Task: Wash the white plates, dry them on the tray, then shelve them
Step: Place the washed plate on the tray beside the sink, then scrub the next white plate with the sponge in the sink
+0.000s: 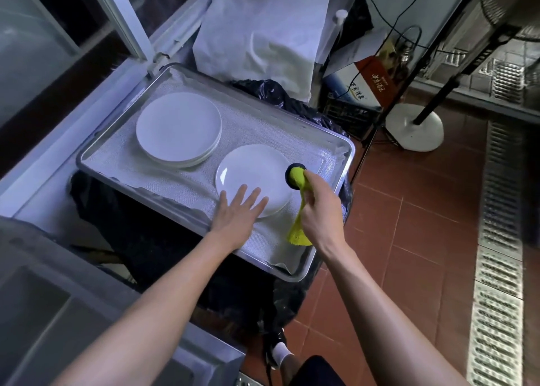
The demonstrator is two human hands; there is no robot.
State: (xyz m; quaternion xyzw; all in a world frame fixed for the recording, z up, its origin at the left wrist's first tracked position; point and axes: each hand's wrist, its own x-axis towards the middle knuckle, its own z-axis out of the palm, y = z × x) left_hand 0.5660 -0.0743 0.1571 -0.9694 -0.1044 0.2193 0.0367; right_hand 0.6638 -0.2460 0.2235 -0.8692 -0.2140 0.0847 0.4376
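Observation:
A metal tray (96, 149) lined with a white cloth rests on a black-bagged bin. On its left half stands a stack of white plates (178, 128). A single white plate (254, 169) lies on the right half. My left hand (238, 213) presses flat on that plate's near edge, fingers straight and spread. My right hand (320, 210) grips a yellow-green cloth (299, 181), bunched at the plate's right rim over a dark round patch, with its tail hanging down below the hand.
A steel sink (43, 312) is at the lower left. Behind the tray stand a white sack (263, 29) and a cardboard box (365, 84). A fan base (415, 128) and a floor drain grate (499, 239) lie on the red tile floor to the right.

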